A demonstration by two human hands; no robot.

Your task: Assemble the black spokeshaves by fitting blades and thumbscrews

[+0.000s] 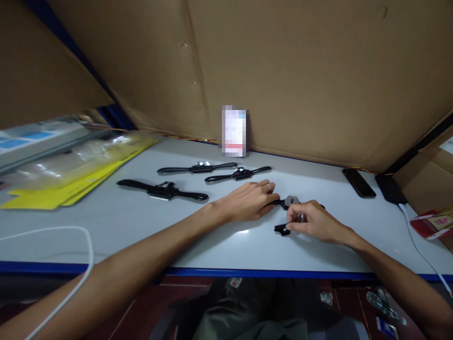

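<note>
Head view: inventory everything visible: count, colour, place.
Two-handled metal tools: 4, black, three left to centre, one grey-plated, centre-right.
Small shaped part: 1, black, below grey-plated tool.
Flat rectangular devices: 2, black, right side.
Thin cables: 2, white, left and right.
Flat sheets under clear plastic: several, yellow, left.
Blurred upright rectangle: 1, whitish, back.
Shiny packet: 1, red, far right.
Cardboard panels: several, brown, around.
Smooth table: 1, pale grey, centre.
Tiled floor: 1, reddish, below.
Left hand: 1, bare, on grey-plated tool.
Right hand: 1, bare, at small part.

Left hand [253, 200] on black-handled tool [292, 201]
</note>
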